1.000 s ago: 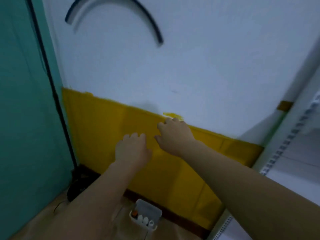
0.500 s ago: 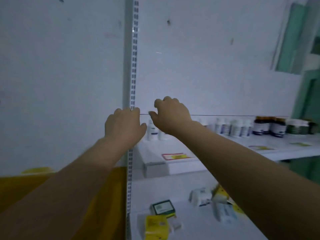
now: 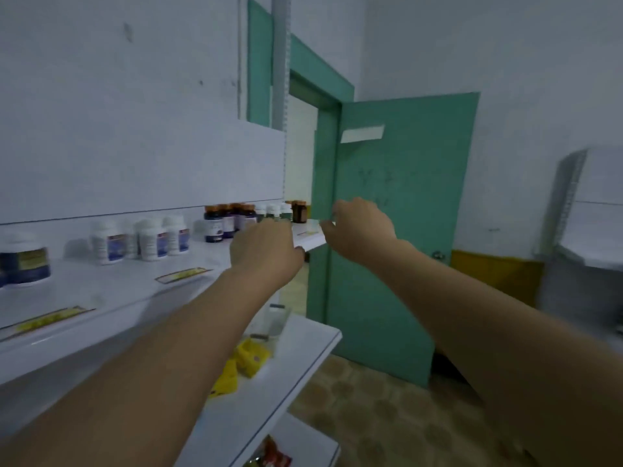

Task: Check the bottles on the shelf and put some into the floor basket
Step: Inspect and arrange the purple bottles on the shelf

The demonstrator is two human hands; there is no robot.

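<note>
Well, far on the left a big white jar with a dark blue and yellow label (image 3: 23,261) stands on the long white shelf (image 3: 111,291). Its words are too blurry to read. Next come some white plastic bottles with blue labels (image 3: 145,239), close together near the back wall. Their writing is blurry too. Two flat yellow tags (image 3: 183,274) lie on the front part of the shelf, and nothing on them can be read. Further right stands a bunch of dark bottles with orange caps and blue labels (image 3: 222,220). After them come some small white bottles (image 3: 273,210), then one brown bottle with a dark cap (image 3: 299,211) at the shelf's end.

The left hand (image 3: 266,247) is up in the air in front of the small white bottles and hides part of them. We see its back. Its fingers are bent loosely and it holds nothing that can be seen. The right hand (image 3: 362,227) is up beside it, past the shelf's end, near the brown bottle but not touching it. Its fingers are loosely bent, with the thumb apart, and it holds nothing.

Under the arms, yellow boxes (image 3: 251,357) lie on a lower white shelf (image 3: 303,365). On the right a green door (image 3: 404,247) stands open, with a white tag (image 3: 362,133) that looks blank.
</note>
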